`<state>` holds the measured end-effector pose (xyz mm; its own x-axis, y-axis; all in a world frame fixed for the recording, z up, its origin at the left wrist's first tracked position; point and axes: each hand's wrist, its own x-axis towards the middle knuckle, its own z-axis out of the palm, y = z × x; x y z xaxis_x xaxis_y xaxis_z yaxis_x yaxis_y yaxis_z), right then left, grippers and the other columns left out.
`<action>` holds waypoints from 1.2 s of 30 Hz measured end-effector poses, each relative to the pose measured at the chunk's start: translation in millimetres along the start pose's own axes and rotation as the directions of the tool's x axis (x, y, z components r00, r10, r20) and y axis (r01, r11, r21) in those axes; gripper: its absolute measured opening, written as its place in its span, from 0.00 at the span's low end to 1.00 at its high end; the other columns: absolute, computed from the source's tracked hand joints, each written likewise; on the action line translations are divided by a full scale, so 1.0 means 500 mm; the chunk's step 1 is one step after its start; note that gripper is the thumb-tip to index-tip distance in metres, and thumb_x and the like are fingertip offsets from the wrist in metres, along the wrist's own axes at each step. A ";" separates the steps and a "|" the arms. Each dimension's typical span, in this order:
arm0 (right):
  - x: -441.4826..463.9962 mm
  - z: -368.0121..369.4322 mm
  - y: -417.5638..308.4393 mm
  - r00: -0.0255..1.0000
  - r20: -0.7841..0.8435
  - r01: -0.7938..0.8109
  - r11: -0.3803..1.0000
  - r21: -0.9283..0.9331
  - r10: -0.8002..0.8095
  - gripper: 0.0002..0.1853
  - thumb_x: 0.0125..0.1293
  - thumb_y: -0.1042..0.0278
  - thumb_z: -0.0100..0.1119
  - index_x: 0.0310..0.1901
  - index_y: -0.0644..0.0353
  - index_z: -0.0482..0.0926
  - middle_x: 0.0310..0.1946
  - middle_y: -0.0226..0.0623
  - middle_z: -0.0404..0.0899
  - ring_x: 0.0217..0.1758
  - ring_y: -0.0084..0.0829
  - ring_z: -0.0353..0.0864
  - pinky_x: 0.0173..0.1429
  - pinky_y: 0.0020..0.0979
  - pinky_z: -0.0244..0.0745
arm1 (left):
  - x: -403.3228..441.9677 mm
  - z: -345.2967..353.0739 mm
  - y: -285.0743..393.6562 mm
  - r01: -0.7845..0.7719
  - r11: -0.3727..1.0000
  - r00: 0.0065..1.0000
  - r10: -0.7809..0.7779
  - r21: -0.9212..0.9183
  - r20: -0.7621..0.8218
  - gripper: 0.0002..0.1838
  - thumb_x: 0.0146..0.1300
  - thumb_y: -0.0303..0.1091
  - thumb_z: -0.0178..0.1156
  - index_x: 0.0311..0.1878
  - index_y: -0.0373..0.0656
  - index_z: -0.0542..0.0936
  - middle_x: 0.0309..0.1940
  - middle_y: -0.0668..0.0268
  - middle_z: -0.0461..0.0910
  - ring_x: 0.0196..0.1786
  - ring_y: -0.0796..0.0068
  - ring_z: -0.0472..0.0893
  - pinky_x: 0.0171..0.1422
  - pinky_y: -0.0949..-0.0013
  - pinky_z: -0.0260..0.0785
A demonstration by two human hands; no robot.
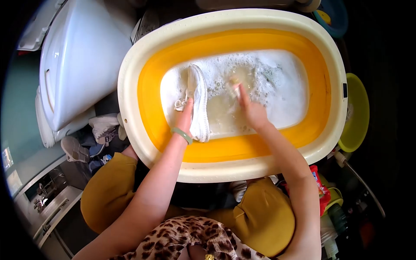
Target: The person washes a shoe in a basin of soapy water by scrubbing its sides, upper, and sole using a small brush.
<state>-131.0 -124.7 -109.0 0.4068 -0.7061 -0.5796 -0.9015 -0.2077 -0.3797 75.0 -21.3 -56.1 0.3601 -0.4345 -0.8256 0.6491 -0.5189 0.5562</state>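
A white sneaker (200, 104) is tipped on its side in the left part of a yellow and cream basin (234, 38), its sole edge facing right and its laces on the left. My left hand (186, 116), with a pale green bangle at the wrist, grips the shoe; part of the fingers is hidden. Over the cloudy, foamy water (281, 93) in the middle of the basin, my right hand (253, 112) is closed around a small pale thing (234, 81). Motion smears that thing, so its kind is unclear.
Several worn sneakers (104, 126) lie on the floor left of the basin, near a white toilet (80, 65). A lime green bowl (358, 112) stands close to the right rim. A red packet (320, 190) lies beside my right arm. A teal basin (336, 19) is at the top right.
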 end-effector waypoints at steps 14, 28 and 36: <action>-0.118 -0.040 -0.098 0.942 -0.112 0.333 0.913 0.235 -0.315 0.27 0.64 0.66 0.55 0.65 0.35 0.64 0.29 0.51 0.79 0.28 0.48 0.80 0.33 0.40 0.75 | 0.015 0.004 -0.012 -0.141 0.929 0.976 0.072 0.342 0.206 0.23 0.59 0.29 0.61 0.58 0.38 0.72 0.50 0.64 0.77 0.50 0.74 0.75 0.56 0.70 0.67; -0.091 -0.005 -0.113 0.909 -0.222 0.415 0.809 0.417 -0.353 0.20 0.68 0.60 0.48 0.62 0.37 0.68 0.35 0.56 0.78 0.35 0.53 0.79 0.41 0.43 0.75 | 0.047 -0.007 -0.025 -0.019 0.972 0.966 -0.042 0.235 0.254 0.21 0.61 0.30 0.60 0.57 0.38 0.73 0.50 0.64 0.77 0.51 0.74 0.76 0.54 0.70 0.69; 0.036 -0.089 -0.158 0.987 -0.070 0.159 0.816 0.556 -0.145 0.23 0.67 0.64 0.51 0.63 0.36 0.68 0.49 0.45 0.78 0.45 0.45 0.81 0.48 0.37 0.74 | 0.015 -0.002 0.023 0.103 0.983 0.965 -0.136 0.154 0.225 0.21 0.61 0.32 0.61 0.57 0.37 0.73 0.50 0.63 0.77 0.52 0.73 0.76 0.55 0.70 0.69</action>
<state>-58.7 -151.3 -57.4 0.5217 -0.7141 -0.4668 -0.5890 0.0944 -0.8026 85.7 -29.8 -56.2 0.1078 -0.5142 -0.8509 0.5721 -0.6678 0.4761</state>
